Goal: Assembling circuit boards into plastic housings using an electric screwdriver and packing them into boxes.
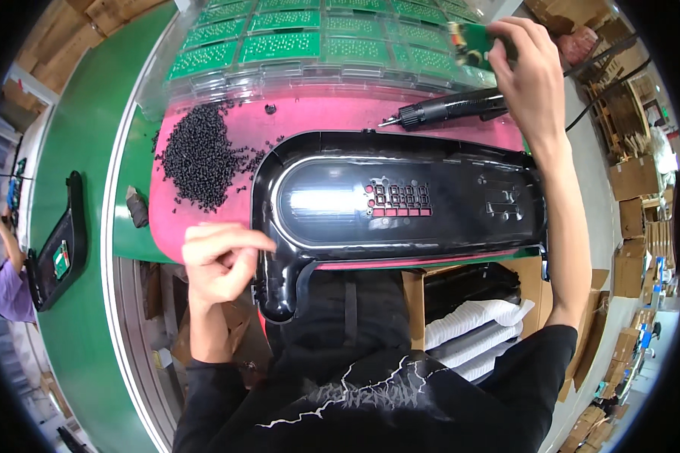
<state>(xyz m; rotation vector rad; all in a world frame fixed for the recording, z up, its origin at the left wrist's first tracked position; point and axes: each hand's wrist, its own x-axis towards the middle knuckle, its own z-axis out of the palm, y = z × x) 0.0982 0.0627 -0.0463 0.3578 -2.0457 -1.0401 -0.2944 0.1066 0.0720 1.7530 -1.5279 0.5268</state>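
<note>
A long black plastic housing [446, 170] lies hollow side up in front of me, with digit-shaped cutouts in its middle. My left hand [223, 260] is closed at the housing's left end, its index fingertip over the rim. What its curled fingers hold, if anything, is hidden. Up at the far right, my right hand [527, 64] grips a green circuit board [474, 45] with small parts along one end. This board is raised at the right end of clear trays [302, 74] that carry rows of green boards. Below it, a black electric screwdriver [449, 110] lies behind the housing.
Black screws [198, 158] are heaped on the pink mat [175, 235] at left. An open carton [414, 298] with white-wrapped pieces stands below the bench edge. Across the green belt [98, 143], another person's arm [6, 238] is near a second black housing [57, 253].
</note>
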